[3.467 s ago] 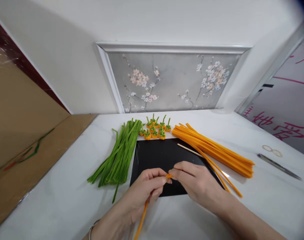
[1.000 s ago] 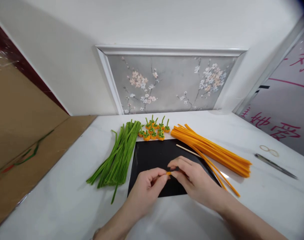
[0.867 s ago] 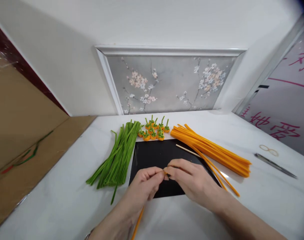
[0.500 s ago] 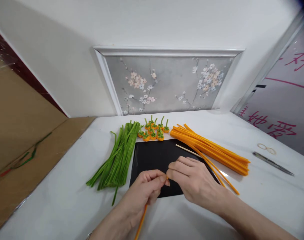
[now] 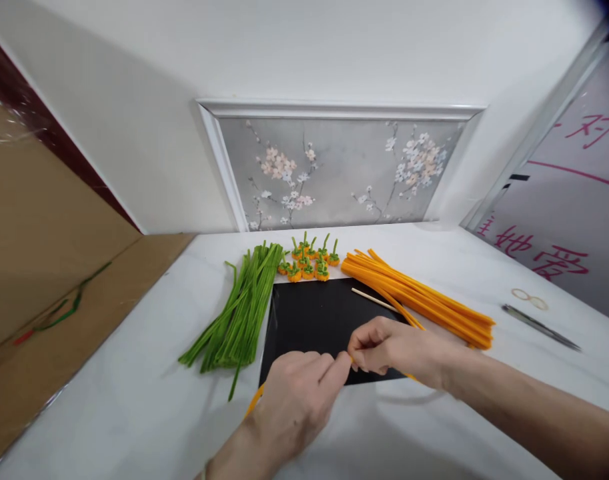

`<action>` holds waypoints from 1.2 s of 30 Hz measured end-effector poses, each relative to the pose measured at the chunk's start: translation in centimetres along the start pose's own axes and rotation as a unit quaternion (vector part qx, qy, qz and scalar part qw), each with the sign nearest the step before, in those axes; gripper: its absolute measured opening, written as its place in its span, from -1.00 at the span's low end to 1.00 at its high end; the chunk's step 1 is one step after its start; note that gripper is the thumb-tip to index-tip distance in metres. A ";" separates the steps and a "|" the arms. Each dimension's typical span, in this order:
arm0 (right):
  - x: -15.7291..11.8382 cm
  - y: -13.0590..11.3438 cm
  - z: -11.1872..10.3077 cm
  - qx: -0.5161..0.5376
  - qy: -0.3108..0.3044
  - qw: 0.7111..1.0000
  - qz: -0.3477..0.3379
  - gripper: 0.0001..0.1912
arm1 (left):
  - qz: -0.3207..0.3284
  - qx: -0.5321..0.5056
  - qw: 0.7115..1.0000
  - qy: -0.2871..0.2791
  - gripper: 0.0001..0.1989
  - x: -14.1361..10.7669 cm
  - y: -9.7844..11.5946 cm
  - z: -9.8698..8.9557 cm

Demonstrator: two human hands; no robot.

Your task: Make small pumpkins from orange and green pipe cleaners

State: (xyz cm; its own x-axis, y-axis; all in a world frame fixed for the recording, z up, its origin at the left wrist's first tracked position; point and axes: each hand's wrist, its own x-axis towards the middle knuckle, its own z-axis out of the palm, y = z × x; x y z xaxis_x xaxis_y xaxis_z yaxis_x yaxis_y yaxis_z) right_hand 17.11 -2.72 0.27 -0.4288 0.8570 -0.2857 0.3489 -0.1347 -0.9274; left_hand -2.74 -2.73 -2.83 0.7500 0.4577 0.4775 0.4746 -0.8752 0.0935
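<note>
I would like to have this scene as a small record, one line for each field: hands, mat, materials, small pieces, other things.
Hands: left hand and right hand pinch an orange strip, partly hidden
Mat: black mat, below the hands
Materials: green strips left, orange strips right
Small pieces: orange-and-green pieces behind mat
Other: wooden stick, pointed metal tool

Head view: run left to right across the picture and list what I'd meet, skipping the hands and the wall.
Cardboard → green stems → cluster of orange-and-green pieces → orange stems → metal tool.
</note>
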 end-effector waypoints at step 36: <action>-0.8 0.2 0.9 -0.236 0.101 0.959 -0.119 -0.74 | 0.093 0.161 0.980 0.068 -0.77 -0.3 -0.3 0.1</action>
State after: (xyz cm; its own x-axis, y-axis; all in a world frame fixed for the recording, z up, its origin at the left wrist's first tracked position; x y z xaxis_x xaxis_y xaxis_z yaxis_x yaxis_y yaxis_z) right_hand 16.80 -3.93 0.08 -0.3903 0.9205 0.0168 0.6204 0.2764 -0.7339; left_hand -3.08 -2.57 -3.11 0.7795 0.2511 0.5739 0.4726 -0.8371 -0.2756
